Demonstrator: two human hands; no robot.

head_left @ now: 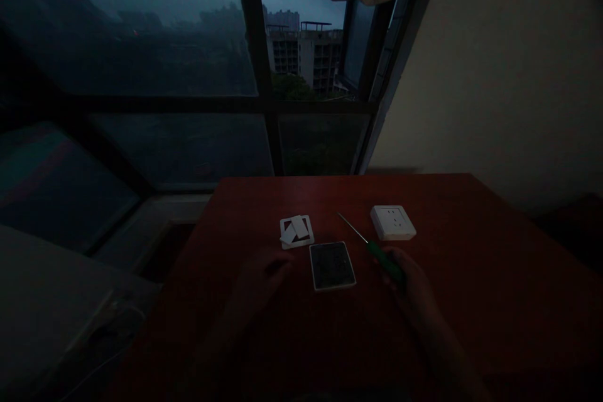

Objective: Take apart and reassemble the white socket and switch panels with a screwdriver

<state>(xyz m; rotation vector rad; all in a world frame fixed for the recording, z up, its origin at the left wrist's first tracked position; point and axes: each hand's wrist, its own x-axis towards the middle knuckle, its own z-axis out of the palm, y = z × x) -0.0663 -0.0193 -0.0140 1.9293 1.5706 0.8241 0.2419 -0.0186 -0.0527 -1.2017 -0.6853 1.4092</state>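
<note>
My right hand is closed around the green handle of a screwdriver. The thin metal shaft points up and left, its tip over the far part of the table. Just left of the screwdriver lies a square box with a white rim and a dark inside, apart from both hands. My left hand rests left of that box, dimly lit, its fingers loosely curled with a gap to the thumb and nothing visible in them. Beyond it lies a white square frame with white plates on it.
A white wall socket sits at the right on the reddish-brown table. Behind the table stand dark-framed windows, with a pale wall on the right. A cable runs low at the left.
</note>
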